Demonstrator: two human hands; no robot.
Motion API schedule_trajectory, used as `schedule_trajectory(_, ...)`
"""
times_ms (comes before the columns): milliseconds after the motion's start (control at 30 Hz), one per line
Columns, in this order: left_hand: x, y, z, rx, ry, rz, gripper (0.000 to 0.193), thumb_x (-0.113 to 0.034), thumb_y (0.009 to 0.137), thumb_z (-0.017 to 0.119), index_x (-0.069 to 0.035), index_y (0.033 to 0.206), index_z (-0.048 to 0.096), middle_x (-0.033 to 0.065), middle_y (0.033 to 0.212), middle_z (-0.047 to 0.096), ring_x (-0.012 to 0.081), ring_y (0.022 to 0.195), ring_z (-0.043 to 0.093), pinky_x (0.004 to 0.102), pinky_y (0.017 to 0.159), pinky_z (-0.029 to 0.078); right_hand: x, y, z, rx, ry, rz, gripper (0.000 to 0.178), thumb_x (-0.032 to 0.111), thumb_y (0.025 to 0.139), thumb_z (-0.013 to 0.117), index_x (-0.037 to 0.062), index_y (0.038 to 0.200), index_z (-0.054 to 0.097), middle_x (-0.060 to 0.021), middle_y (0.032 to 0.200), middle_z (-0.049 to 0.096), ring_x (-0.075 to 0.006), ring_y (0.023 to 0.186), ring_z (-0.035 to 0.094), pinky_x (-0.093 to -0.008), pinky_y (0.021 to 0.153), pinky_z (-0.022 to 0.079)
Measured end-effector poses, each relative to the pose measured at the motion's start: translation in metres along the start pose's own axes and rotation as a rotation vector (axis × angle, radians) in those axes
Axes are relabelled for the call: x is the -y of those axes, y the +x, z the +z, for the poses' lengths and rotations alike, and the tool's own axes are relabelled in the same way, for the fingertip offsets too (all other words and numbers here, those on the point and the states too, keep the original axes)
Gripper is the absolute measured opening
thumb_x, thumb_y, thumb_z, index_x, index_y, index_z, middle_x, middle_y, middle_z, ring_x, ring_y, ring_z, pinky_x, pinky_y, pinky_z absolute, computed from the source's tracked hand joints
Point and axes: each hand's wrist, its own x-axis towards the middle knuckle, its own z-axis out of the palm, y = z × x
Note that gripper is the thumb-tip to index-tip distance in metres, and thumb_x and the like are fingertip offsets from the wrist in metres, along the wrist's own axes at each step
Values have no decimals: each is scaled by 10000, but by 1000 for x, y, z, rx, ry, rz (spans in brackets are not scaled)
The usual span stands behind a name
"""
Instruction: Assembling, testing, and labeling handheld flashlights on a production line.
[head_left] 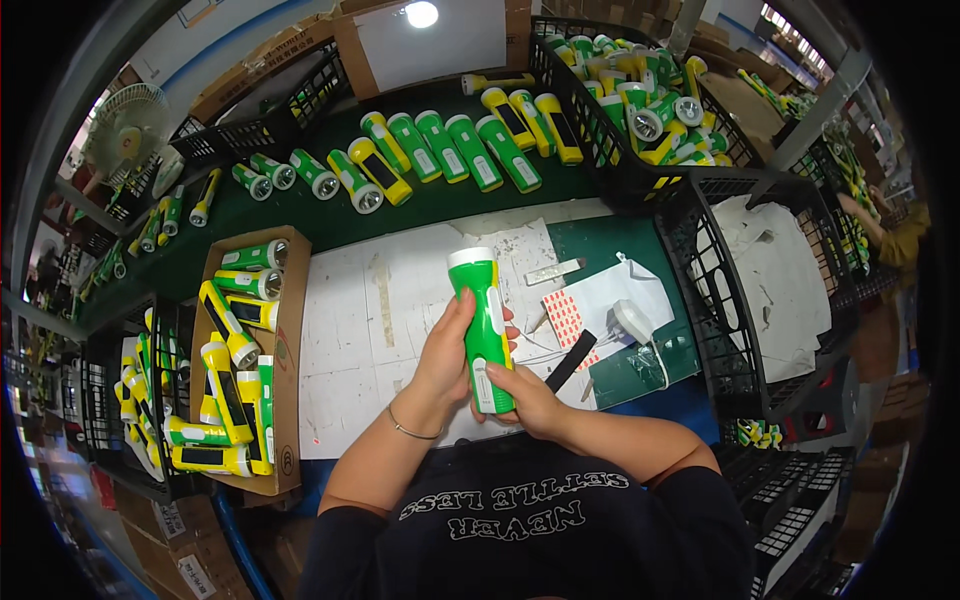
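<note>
Flanking held flashlight (483, 325): cardboard box (290, 355) left, black strip (573, 361) right.

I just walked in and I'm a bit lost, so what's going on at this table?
A person is holding a green-and-yellow flashlight in both hands over a white work surface, its white end pointing away from them. The left hand grips its side, and the right hand is at its lower end. More flashlights line the dark green surface beyond; others fill a cardboard box at left and a black crate at far right.
</note>
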Motion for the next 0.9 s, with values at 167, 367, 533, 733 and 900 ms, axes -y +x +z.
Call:
schedule_trajectory(167, 0, 5, 0, -5, 9, -106, 444, -435, 949, 406, -41, 1153, 439, 124, 971, 569, 213, 819, 592, 347, 707, 525, -4, -2, -4, 17, 75, 0, 423, 454, 941, 368, 65, 881, 522, -81, 645, 568, -61, 375, 266, -217, 356, 179)
schedule_trajectory(367, 0, 7, -5, 44, -54, -141, 416, -394, 955, 414, -48, 1184, 393, 135, 1008, 546, 226, 845, 582, 359, 707, 518, -5, -1, -1, -61, 175, 31, 432, 451, 935, 361, 47, 935, 513, -119, 651, 566, -66, 366, 266, -216, 348, 187)
schedule_trajectory(533, -1, 3, -3, 79, -30, -122, 398, -372, 960, 411, -49, 1190, 383, 136, 1022, 541, 234, 857, 583, 372, 715, 519, -7, -4, -3, -28, 193, 10, 435, 408, 955, 312, 21, 1002, 503, -180, 673, 569, -82, 379, 310, -213, 368, 238)
schedule_trajectory(733, 6, 2, 5, 84, 3, -94, 470, -423, 966, 353, -10, 1168, 452, 151, 1001, 563, 244, 887, 582, 379, 753, 513, -3, -13, -6, -50, 202, 5, 445, 428, 946, 329, 28, 964, 524, -167, 650, 571, -85, 370, 305, -214, 363, 227)
schedule_trajectory(900, -7, 0, 1, 347, -229, -27, 547, -572, 926, 284, -206, 1321, 380, 126, 1213, 536, 290, 1134, 494, 466, 966, 382, 43, -54, -47, -318, -665, -662, 308, 301, 798, 633, 35, 934, 557, -23, 753, 594, -98, 636, 544, -247, 549, 424)
